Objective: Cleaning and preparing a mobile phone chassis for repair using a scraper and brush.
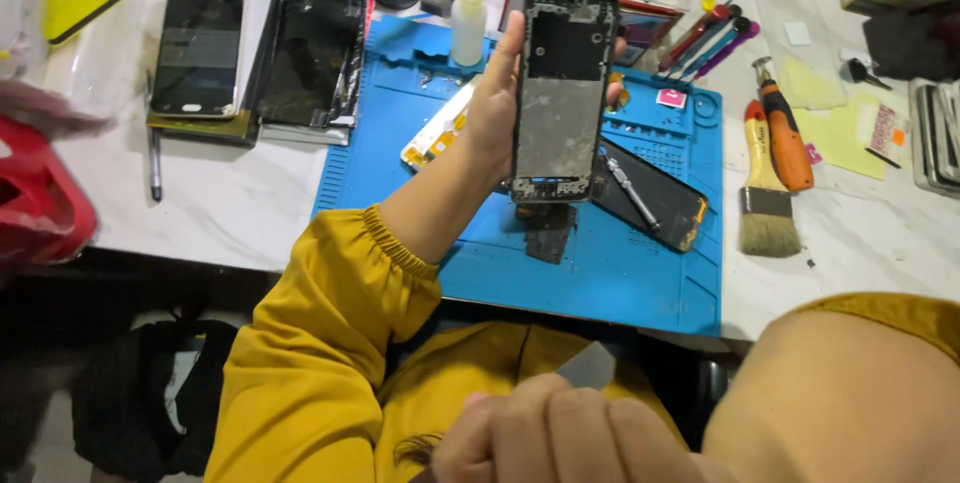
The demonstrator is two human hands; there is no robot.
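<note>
I see the bare phone frame (562,95) upright above the blue repair mat (600,273), my left hand (497,103) wrapping its edges with curled fingers. My right hand (560,433), low near my lap, pinches a thin grey pick (590,365).

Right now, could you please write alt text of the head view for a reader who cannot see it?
The left hand holds an opened phone frame upright above a blue work mat. The right hand, near the camera, pinches a thin grey piece. A brush, a white bottle and two dark phone screens lie around.
</note>
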